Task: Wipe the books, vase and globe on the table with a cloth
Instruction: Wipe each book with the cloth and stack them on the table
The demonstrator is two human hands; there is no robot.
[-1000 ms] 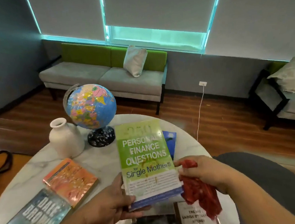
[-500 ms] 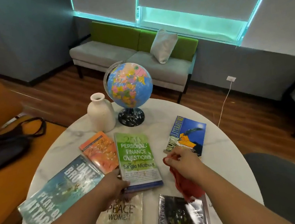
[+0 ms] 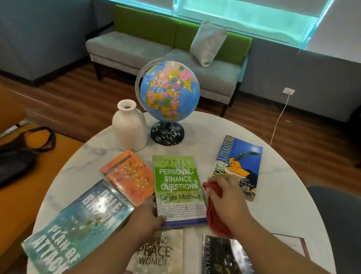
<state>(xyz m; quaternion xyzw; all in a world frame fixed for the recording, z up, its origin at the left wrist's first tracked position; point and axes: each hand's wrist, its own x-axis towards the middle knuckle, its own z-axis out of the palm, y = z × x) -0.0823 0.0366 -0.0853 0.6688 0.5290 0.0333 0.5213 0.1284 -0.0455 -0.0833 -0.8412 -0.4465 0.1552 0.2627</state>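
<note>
A green finance book (image 3: 177, 180) lies flat in the middle of the round marble table (image 3: 279, 204). My left hand (image 3: 148, 216) grips its lower left corner. Just right of that book, my right hand (image 3: 226, 196) holds a red cloth (image 3: 214, 219) bunched in the fingers. Around them lie an orange book (image 3: 128, 176), a teal book (image 3: 74, 229), a blue literature book (image 3: 238, 164), a "Peace Women" book (image 3: 157, 261) and a dark book (image 3: 223, 262). A white vase (image 3: 128, 128) and a globe (image 3: 170, 91) stand at the table's far side.
An orange seat with a black bag (image 3: 5, 161) is on the left. A grey and green sofa (image 3: 167, 46) with a pillow stands by the wall. A white cable (image 3: 280, 117) hangs from a wall socket. A grey chair (image 3: 352, 220) is at the right.
The green book, held up in the air a second ago, now lies flat on the table. My view has tilted down and left. The right hand with the cloth has stayed beside the book.
</note>
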